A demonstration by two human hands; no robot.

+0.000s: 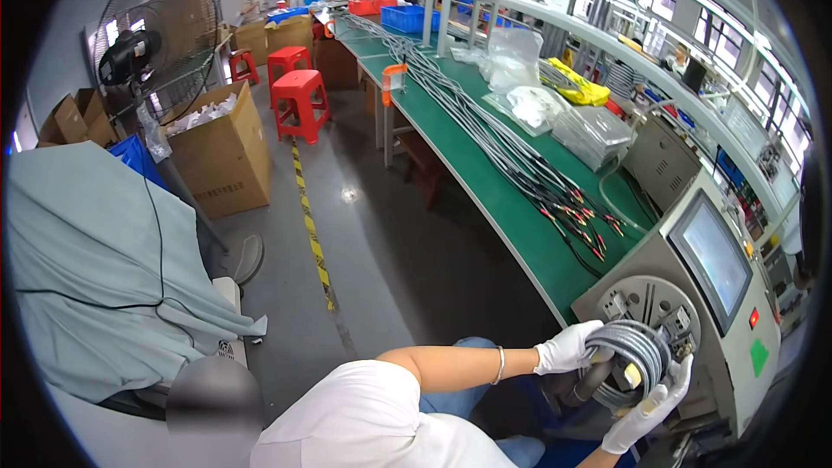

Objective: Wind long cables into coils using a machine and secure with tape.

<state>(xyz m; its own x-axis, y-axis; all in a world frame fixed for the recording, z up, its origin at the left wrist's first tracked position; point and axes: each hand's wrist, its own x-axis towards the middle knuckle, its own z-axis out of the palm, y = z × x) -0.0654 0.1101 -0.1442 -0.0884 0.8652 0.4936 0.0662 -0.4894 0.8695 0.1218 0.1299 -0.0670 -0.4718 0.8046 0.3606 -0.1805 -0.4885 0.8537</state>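
Holding grey cable coil [631, 362] lower right of frame, before winding machine [693, 295]; left hand [568, 347] clamped on rim, right hand [646, 416] cupped beneath; coil likely springy, moderately heavy; grip opposite rims.

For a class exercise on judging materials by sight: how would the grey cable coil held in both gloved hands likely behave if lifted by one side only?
The grey cable coil would probably sag and loosen, since its many loops look flexible. It seems fairly heavy for its size: the left hand and right hand both support it. The white gloves likely help grip its smooth jacket.
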